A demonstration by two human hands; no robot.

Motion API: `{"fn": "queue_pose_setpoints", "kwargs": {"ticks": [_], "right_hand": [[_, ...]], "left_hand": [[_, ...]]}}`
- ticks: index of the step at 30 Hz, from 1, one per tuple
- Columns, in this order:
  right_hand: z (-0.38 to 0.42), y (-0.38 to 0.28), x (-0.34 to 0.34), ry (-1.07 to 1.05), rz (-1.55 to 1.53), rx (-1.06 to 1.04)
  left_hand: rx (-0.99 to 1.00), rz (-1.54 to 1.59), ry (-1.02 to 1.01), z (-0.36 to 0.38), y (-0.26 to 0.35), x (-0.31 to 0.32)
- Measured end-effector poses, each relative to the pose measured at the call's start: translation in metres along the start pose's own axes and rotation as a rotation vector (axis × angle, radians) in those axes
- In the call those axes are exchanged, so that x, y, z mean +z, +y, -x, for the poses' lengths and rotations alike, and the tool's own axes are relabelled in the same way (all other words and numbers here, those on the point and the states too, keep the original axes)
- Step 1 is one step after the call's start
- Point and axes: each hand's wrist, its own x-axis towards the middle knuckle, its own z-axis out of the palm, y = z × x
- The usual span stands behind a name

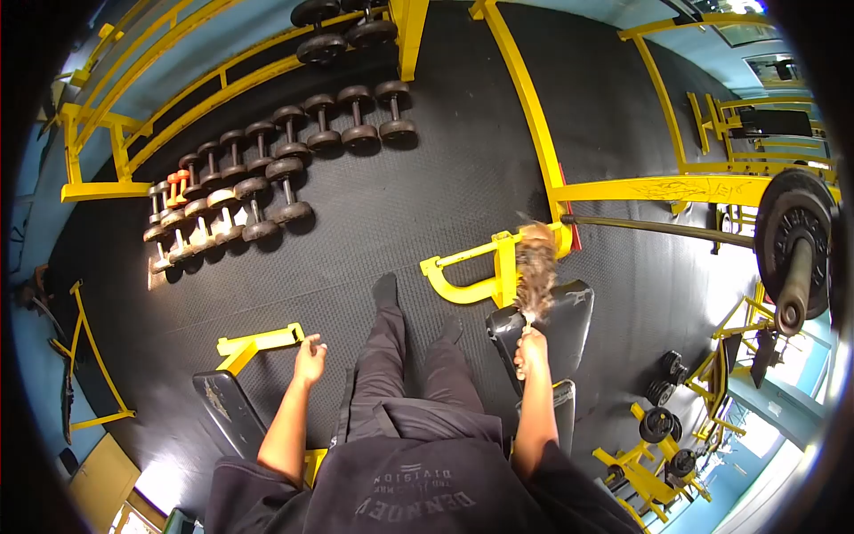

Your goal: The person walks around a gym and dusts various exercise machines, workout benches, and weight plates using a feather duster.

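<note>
In my right hand [532, 351] is a feather duster [536, 267], gripped by its handle with the brown feathers pointing away from me. The feathers overlap the yellow frame [505, 267] of a bench, near its black padded seat [574, 325], whose cover looks worn; whether they touch cannot be made out. My left hand [310, 359] hangs on the other side with nothing in it, thumb and fingers apart. It is nearest to a yellow bar [261, 340] joined to a smaller black pad [233, 414].
Rows of dumbbells [289, 191] lie on the black rubber floor [427, 178] ahead to the left, beside a yellow rack [107, 189]. A barbell [658, 230] with a weight plate [794, 231] extends at the right. More yellow machines [658, 481] stand at the lower right.
</note>
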Motion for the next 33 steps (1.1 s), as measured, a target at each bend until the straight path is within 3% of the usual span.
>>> {"fn": "queue_pose_setpoints", "kwargs": {"ticks": [4,8,10,12,15,19,21,23,25,26,28,29,31,33], "right_hand": [[-0.017,0.039,0.048,-0.14,-0.233,0.04],[-0.011,0.105,0.107,-0.484,-0.373,0.433],[0.012,0.121,0.14,-0.418,-0.078,0.46],[0.013,0.135,0.158,-0.37,0.1,0.346],[-0.005,0.1,0.17,-0.295,0.394,0.291],[-0.092,0.112,0.158,-0.018,1.123,-0.138],[-0.14,0.139,0.141,-0.069,1.119,-0.055],[-0.197,0.206,0.108,-0.139,0.82,0.287],[-0.239,0.26,0.093,-0.219,1.012,0.444],[-0.217,0.254,0.093,-0.216,1.006,0.432],[-0.158,0.215,0.1,0.144,0.688,0.199],[-0.169,0.208,0.091,-0.075,0.57,0.331],[-0.111,0.17,0.104,-0.228,0.621,0.087],[-0.13,0.209,0.118,-0.124,0.718,-0.365]], "left_hand": [[0.028,-0.148,-0.004,-0.024,0.056,-0.018],[0.082,-0.133,-0.093,-0.051,0.089,0.002],[0.114,-0.104,-0.117,-0.065,0.094,0.017],[0.155,-0.082,-0.128,-0.058,0.117,0.03],[0.141,-0.017,-0.203,-0.058,0.125,0.042],[0.129,-0.021,-0.247,-0.058,0.105,0.043],[0.137,-0.073,-0.22,-0.054,0.086,0.034],[0.073,-0.028,-0.219,-0.051,0.072,0.02],[0.087,-0.015,-0.191,-0.048,0.057,0.005],[0.087,-0.055,-0.171,-0.047,0.046,-0.002],[0.119,-0.112,-0.116,-0.046,0.033,-0.013],[0.095,-0.101,-0.114,-0.049,0.02,-0.016],[0.032,-0.053,-0.113,-0.041,0.037,-0.021],[0.14,-0.024,-0.097,-0.046,0.023,-0.018]]}}
